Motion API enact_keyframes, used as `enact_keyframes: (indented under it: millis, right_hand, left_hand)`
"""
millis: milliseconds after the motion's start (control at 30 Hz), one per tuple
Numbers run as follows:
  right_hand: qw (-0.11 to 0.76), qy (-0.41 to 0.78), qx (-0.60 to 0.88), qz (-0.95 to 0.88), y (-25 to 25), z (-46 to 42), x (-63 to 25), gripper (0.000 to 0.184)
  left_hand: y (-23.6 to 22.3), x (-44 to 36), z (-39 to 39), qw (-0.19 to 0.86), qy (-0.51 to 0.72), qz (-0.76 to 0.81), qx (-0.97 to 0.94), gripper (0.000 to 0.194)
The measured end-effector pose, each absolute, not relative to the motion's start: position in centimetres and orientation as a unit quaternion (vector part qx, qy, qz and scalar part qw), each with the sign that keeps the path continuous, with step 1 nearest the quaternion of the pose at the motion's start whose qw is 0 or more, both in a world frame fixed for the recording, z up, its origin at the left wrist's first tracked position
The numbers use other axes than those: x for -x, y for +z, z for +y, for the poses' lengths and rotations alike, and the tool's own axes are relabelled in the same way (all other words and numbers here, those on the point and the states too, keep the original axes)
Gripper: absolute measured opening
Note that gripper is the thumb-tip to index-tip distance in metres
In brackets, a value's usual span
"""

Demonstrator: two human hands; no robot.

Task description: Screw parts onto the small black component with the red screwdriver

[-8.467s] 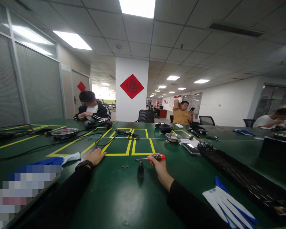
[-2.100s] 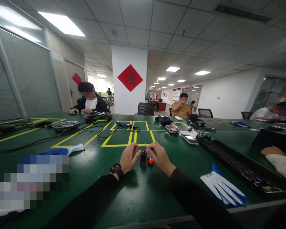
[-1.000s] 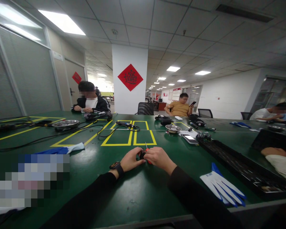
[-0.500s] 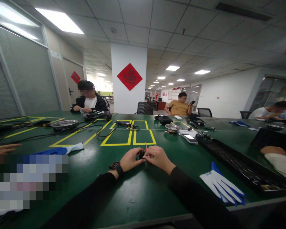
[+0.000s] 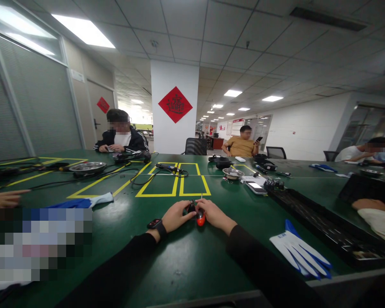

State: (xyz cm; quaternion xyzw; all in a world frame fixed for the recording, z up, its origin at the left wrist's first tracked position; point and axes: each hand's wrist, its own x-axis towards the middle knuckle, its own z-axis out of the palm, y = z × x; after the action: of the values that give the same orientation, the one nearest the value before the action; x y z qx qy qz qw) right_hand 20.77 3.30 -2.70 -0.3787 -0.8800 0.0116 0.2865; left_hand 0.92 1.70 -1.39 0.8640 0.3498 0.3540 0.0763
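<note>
Over the green table [image 5: 179, 265], my left hand [image 5: 175, 217] pinches a small dark part [image 5: 191, 207] with a metallic top; its exact kind is too small to make out. My right hand [image 5: 214, 214] is closed on a screwdriver [image 5: 200, 220] right beside that part. The red-orange end of its handle points toward me, and a short bit of the shaft shows beyond my fingers. Both hands nearly meet at the fingertips. My fingers hide much of the part and the middle of the screwdriver.
To the right lie a white-and-blue glove [image 5: 300, 252] and a long black tray [image 5: 324, 222] of small metal parts. Ahead are a metal bowl [image 5: 232, 173], a phone [image 5: 256, 187] and a cable [image 5: 141, 182]. Another glove [image 5: 96, 201] lies left, near a co-worker's hand [image 5: 6, 199]. Other people sit around the table.
The screwdriver has shifted in my right hand: its handle end now shows below my fingers, and its shaft points farther right. My left hand stays in place with the dark part.
</note>
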Motion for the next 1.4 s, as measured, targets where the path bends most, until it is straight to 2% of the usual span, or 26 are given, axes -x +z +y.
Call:
enact_keyframes:
  millis: [133, 800, 1033, 1400]
  right_hand:
    - [0.295, 0.043, 0.371, -0.880, -2.4, 2.9, -20.8, 0.016]
    - [0.353, 0.124, 0.358, -0.855, -1.9, 2.4, -20.8, 0.035]
    - [0.338, 0.133, 0.355, -0.861, -1.6, 2.1, -20.7, 0.027]
    - [0.344, 0.151, 0.340, -0.862, -1.8, 2.2, -20.6, 0.030]
  left_hand:
    - [-1.5, -0.9, 1.8, 0.072, 0.350, 0.358, -0.863, 0.025]
    - [-0.9, -0.9, 1.3, 0.062, 0.318, 0.383, -0.865, 0.032]
    - [-0.8, -0.8, 1.3, 0.061, 0.320, 0.378, -0.867, 0.029]
    - [-0.9, -0.9, 1.3, 0.069, 0.320, 0.379, -0.866, 0.028]
